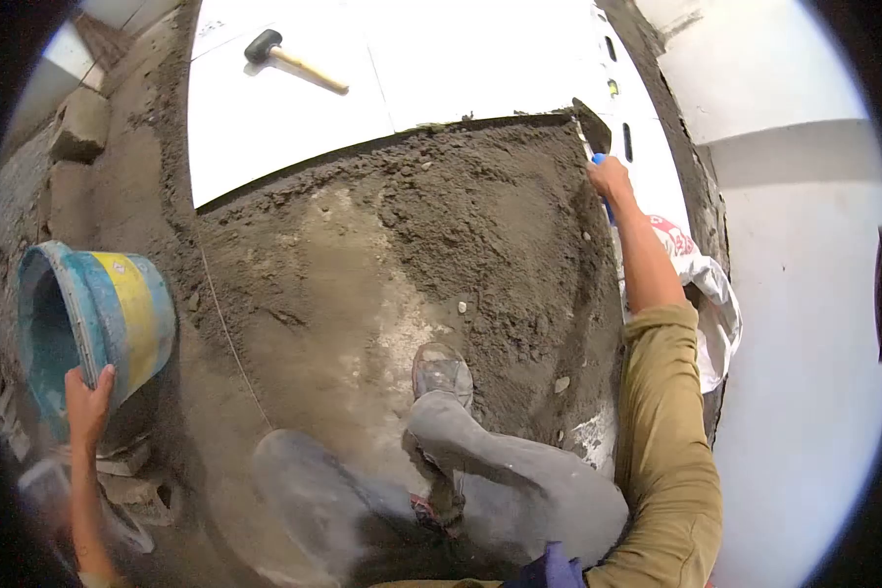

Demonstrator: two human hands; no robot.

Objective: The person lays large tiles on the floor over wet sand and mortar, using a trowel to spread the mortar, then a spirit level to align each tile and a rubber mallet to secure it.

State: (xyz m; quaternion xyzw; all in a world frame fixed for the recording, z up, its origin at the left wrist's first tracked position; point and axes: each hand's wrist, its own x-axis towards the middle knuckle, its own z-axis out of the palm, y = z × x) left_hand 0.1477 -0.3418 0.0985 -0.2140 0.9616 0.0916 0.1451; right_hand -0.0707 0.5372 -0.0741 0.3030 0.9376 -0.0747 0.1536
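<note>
My left hand (pixel 89 404) is closed on the rim of a blue bucket (pixel 152 304) with a yellow band, which is tipped with its mouth toward the left. My right hand (pixel 612 181) grips the blue handle of a trowel (pixel 592 132). The trowel's blade is at the inner corner where the white tiles (pixel 294 137) meet the tiles along the right side. Grey-brown mortar (pixel 490 196) lies loose and lumpy just left of my right hand.
A rubber mallet (pixel 299 65) lies on the far tiles. A spirit level (pixel 627 142) rests along the right tiles, beside a white sack (pixel 715 314). A string (pixel 227 333) crosses the ground at left. Blocks (pixel 80 125) stand at far left; a white wall (pixel 804 294) rises at right.
</note>
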